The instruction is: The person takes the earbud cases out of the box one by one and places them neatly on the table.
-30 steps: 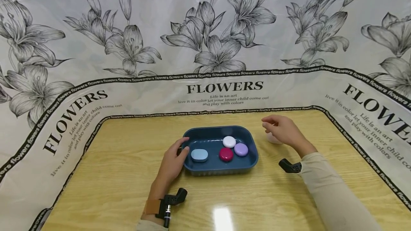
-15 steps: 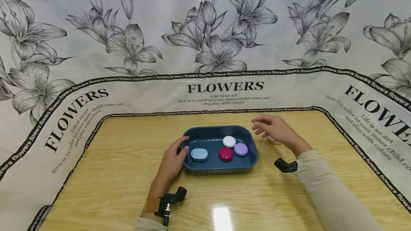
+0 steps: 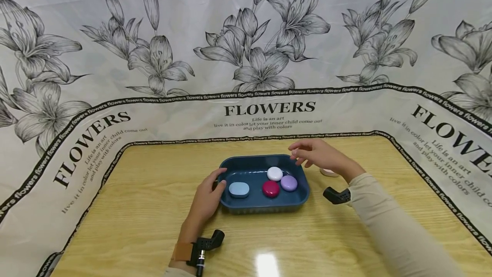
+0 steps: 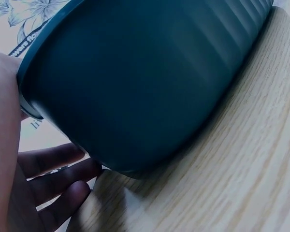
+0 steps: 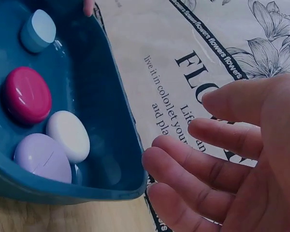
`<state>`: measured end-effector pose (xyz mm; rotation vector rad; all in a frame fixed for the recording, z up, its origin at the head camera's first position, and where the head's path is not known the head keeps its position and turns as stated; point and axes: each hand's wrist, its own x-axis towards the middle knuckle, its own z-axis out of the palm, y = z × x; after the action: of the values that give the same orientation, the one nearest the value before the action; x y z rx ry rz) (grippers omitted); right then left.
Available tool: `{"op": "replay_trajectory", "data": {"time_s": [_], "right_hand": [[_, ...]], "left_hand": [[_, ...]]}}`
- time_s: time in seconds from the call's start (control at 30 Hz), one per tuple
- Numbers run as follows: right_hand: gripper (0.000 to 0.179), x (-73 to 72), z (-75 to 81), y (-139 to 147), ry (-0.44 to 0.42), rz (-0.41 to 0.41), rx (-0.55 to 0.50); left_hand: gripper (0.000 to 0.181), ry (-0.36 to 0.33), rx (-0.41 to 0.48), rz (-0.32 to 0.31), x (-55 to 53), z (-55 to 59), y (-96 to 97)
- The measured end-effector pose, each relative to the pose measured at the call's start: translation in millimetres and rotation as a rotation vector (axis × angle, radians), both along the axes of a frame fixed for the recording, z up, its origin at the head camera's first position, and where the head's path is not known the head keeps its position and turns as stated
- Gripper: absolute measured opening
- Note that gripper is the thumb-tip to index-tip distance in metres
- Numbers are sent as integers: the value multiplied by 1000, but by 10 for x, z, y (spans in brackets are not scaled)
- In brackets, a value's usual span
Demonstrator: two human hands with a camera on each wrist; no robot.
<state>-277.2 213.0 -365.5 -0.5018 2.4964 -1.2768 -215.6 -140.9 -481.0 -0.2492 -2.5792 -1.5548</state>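
Note:
A dark blue tub stands on the table. My left hand grips its left end, thumb and index finger at the rim; in the left wrist view its other fingers lie against the outer wall. Inside are a light blue oval case, a shiny crimson round case, a white round case and a lavender round case. My right hand hovers by the tub's back right corner, fingers relaxed and holding nothing. In the right wrist view, its fingertips are close to the rim.
Partly hidden behind my right hand, a pale pinkish round thing lies on the wooden table, right of the tub. A flower-printed cloth rises along the table's back and sides.
My right hand has moved left, from over the pale round thing to the tub's back right corner, uncovering part of that thing. My left hand keeps its grip on the tub.

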Motion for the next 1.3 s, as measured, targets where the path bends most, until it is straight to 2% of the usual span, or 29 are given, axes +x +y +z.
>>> {"op": "replay_trajectory", "data": {"time_s": [0.6,0.83,1.3], "right_hand": [[45,-111,47,-291,-36,170,84],[46,-131,80,-401,-85,170,109],[50,-163,53,-527,-103,203,120]], "left_hand": [[38,-1,8,8,31,32,36],[38,-2,9,11,22,37,19],[38,-1,18,11,36,45,33]]}}
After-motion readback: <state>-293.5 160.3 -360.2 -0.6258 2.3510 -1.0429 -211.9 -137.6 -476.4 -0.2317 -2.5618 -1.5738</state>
